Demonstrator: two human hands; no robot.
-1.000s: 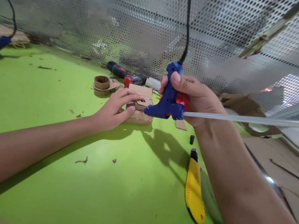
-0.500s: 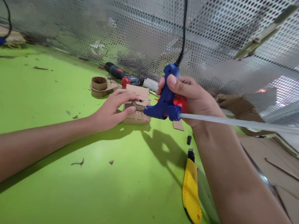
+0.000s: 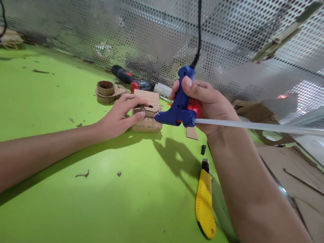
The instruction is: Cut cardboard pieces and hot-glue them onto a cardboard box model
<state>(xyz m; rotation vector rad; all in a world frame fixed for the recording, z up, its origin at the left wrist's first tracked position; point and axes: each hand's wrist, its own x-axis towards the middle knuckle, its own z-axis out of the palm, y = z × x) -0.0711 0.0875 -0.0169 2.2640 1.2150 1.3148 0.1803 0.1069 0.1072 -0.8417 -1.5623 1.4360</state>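
My right hand [image 3: 206,100] is wrapped round the handle of a blue glue gun [image 3: 177,109], its nozzle pointing left. A long translucent glue stick [image 3: 252,125] runs out of its back end to the right. The nozzle tip is at the right side of a small cardboard piece [image 3: 151,112], which has a dark hole in its top and stands on a cardboard base [image 3: 146,126]. My left hand [image 3: 122,116] holds that piece from the left, thumb at the front and fingers over the top. Thin glue strands show near the nozzle.
A yellow utility knife [image 3: 206,204] and a small black cap [image 3: 203,149] lie on the green table [image 3: 92,210]. Behind are a cardboard ring piece [image 3: 105,92] and a power drill [image 3: 131,79]. Cardboard sheets [image 3: 310,180] lie at right; a perforated metal panel [image 3: 164,31] rises behind.
Both hands keep nearly the same pose at the cardboard piece. The whole view has shifted slightly, and the glue gun has barely moved relative to the piece.
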